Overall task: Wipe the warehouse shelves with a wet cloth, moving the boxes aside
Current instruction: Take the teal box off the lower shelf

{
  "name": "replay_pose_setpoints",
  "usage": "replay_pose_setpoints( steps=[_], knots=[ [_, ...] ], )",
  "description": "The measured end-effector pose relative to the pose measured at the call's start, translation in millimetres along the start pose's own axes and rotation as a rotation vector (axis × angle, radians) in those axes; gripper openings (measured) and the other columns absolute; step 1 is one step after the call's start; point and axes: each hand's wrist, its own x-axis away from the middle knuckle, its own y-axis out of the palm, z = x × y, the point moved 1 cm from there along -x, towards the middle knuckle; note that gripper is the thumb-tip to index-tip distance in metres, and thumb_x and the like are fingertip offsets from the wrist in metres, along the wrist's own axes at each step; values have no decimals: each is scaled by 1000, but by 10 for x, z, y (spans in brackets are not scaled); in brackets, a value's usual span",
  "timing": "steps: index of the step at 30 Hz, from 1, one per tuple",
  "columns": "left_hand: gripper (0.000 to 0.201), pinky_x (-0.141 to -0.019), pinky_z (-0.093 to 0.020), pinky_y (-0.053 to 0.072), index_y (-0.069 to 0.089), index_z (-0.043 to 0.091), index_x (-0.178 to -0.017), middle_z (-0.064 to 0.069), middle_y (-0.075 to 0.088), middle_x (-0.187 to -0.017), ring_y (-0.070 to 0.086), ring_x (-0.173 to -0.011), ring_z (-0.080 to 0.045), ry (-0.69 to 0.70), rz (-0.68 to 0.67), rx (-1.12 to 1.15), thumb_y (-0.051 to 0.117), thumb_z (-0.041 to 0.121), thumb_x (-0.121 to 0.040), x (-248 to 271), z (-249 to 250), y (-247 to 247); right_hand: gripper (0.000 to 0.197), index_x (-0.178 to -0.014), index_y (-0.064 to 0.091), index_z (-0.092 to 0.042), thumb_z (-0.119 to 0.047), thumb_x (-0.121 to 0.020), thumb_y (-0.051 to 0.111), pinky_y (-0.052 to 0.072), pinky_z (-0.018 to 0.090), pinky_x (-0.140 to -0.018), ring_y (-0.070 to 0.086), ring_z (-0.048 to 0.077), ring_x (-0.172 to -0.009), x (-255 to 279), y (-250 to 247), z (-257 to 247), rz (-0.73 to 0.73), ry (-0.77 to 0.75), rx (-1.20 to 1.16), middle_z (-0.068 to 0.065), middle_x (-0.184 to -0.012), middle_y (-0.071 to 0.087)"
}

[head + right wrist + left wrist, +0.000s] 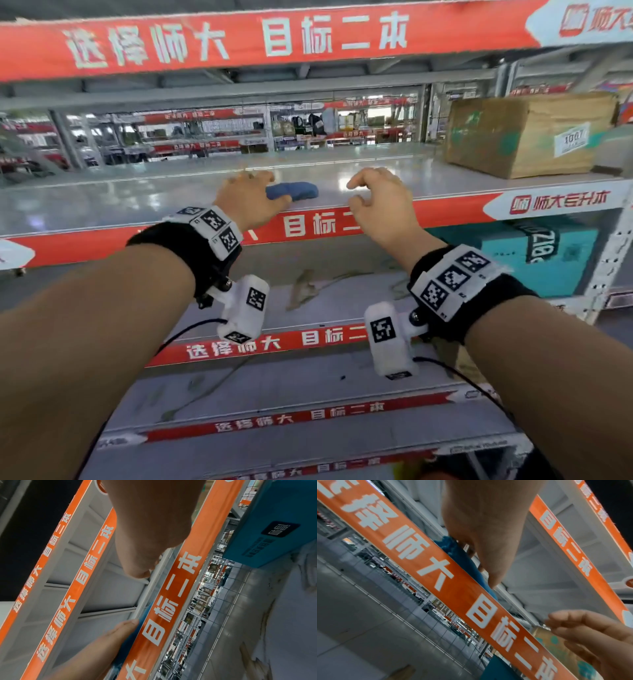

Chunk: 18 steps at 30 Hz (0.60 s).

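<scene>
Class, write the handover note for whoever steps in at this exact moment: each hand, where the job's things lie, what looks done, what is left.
Left hand: touching the rolled blue cloth; whether it has a grip is unclear.
Right hand: hovering at the shelf's front edge, fingers loosely curled, holding nothing.
The cloth lies near the front edge of the glossy grey metal shelf.
Brown cardboard box: at that shelf's far right end.
Teal carton: on the shelf below.
Done: the shelf gleams; whether from wiping, I cannot tell.
Left: the patch under the box, and the stained lower shelves.
</scene>
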Motion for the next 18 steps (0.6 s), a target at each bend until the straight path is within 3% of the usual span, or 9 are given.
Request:
replay_pose_setpoints(
  steps=[2,4,8,12,15,18],
  knots=[
    [60,-99,-35,36,37,15,-140,-12,45,-141,44,-126,-30,39,-129,34,37,53,-94,-35,-69,27,21,-108,60,-18,-14,-89,52,38,41,-101,50,23,-113,4,6,-8,-11,30,6,2,-115,57],
    [59,-103,-34,33,32,19,-145,-8,40,-146,39,-131,-28,46,-161,30,32,53,-95,-53,-88,54,21,-107,60,-18,-14,-88,52,39,42,-99,52,24,-109,31,7,14,-11,59,12,3,-113,57],
    [51,-104,-30,31,37,20,-143,-7,40,-147,38,-133,-26,82,-100,80,36,43,-98,-29,-11,90,23,-108,61,-17,-14,-88,52,39,41,-99,53,23,-109,119,-7,117,4,119,31,3,-114,58],
    [39,-86,-30,39,54,13,-128,-11,60,-123,54,-112,-28,174,-1,181,42,34,-97,61,133,89,22,-108,62,-15,-12,-87,54,40,41,-97,54,24,-108,228,-50,206,28,153,39,4,-112,59],
    [35,-81,-34,41,57,9,-121,-13,64,-113,56,-103,-31,234,97,150,43,30,-97,186,293,70,20,-105,62,-13,-8,-87,53,40,43,-97,53,25,-106,374,-81,243,71,157,-15,4,-109,58],
    [32,-74,-29,36,59,6,-119,-15,65,-109,57,-99,-31,322,128,254,45,24,-97,448,471,162,20,-102,62,-10,-4,-86,53,44,39,-92,54,26,-104,545,-73,305,93,139,-58,6,-106,62]
  ],
)
